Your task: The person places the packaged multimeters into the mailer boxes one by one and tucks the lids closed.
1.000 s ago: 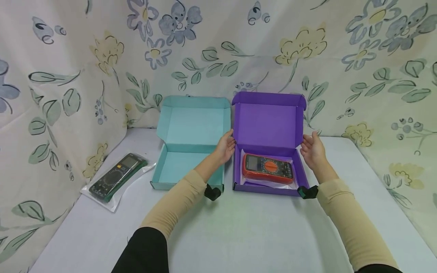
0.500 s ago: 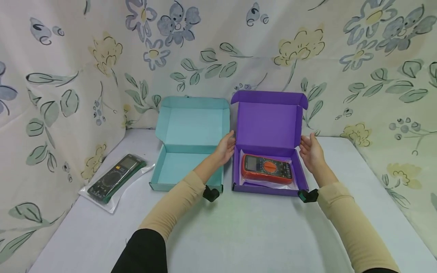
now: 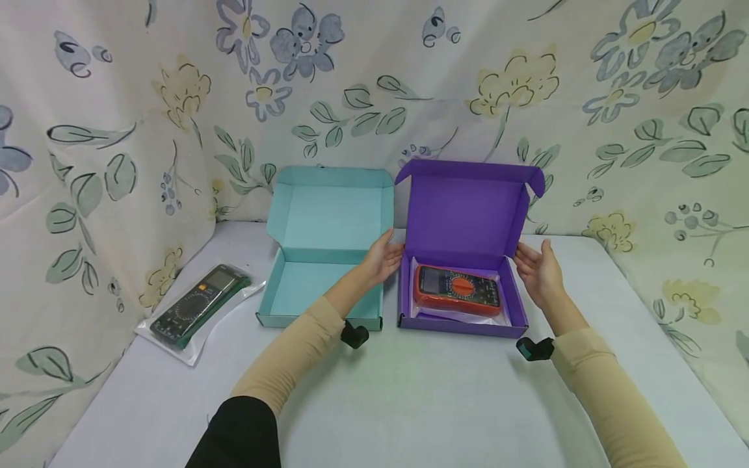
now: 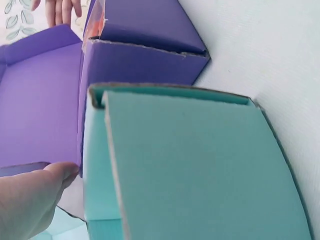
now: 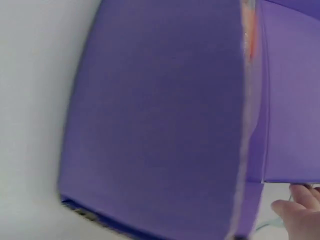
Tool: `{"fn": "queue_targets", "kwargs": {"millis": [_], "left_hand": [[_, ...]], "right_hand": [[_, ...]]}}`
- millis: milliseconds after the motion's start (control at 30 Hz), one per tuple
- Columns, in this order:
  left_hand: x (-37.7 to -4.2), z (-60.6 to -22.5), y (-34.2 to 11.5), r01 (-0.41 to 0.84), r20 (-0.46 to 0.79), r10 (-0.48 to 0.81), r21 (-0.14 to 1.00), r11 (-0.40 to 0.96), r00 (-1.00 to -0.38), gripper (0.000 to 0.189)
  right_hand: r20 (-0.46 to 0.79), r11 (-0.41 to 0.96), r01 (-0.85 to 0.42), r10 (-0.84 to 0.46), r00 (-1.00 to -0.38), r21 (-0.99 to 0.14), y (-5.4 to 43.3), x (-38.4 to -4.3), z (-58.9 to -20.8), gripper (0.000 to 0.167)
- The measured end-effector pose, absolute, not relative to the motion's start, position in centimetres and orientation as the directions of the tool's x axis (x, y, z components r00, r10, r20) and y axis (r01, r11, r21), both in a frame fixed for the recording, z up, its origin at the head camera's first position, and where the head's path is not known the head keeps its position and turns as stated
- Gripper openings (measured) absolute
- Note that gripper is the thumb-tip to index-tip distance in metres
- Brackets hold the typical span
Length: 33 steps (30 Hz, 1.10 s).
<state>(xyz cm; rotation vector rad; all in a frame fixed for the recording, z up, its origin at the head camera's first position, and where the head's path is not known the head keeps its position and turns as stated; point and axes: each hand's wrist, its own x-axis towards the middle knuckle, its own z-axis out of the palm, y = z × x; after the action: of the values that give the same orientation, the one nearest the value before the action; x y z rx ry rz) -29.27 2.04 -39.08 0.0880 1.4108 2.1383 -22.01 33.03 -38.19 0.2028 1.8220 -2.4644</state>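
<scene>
A purple cardboard box (image 3: 462, 329) stands with its lid (image 3: 465, 211) raised and leaning back. Inside lies a red multimeter (image 3: 458, 289) with an orange dial, wrapped in clear plastic. At the box's left side my left hand (image 3: 381, 259) has its fingers extended; in the left wrist view the thumb (image 4: 62, 172) touches the lid's edge near the hinge. My right hand (image 3: 538, 270) is at the right side with loosely bent fingers. In the right wrist view its fingertips (image 5: 300, 192) meet the lid's edge from outside. Neither hand visibly grips the box.
A teal box (image 3: 318, 320) stands open just left of the purple one, partly behind my left forearm. Farther left, a green-and-black multimeter (image 3: 199, 302) lies in a clear bag on the white table (image 3: 421, 403). A floral curtain (image 3: 363, 78) hangs behind.
The purple lid has tipped, its top right flap swinging outward to the right. My right hand has shifted slightly right and down; my left hand has turned a little. The boxes' bases stay put.
</scene>
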Motion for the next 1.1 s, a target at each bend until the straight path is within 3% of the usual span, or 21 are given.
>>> {"fn": "queue_targets", "kwargs": {"millis": [133,467,1100], "left_hand": [[-29.6,-39.4,1.6,-0.428,-0.262,0.507,0.871,-0.243,-0.821,0.072],[-29.2,-39.1,1.3,-0.302,-0.161,0.477,0.924,-0.235,-0.864,0.069],[-28.6,-39.1,0.6,-0.390,-0.225,0.563,0.901,-0.192,-0.796,0.073]], "right_hand": [[-0.152,-0.298,0.143,0.006,-0.988,-0.944,33.3,-21.6,-38.4,0.077],[-0.157,-0.287,0.160,-0.032,-0.987,-0.944,33.6,-21.1,-38.7,0.081],[-0.195,-0.177,0.214,-0.119,-0.974,-0.961,35.1,-20.2,-39.2,0.096]]}}
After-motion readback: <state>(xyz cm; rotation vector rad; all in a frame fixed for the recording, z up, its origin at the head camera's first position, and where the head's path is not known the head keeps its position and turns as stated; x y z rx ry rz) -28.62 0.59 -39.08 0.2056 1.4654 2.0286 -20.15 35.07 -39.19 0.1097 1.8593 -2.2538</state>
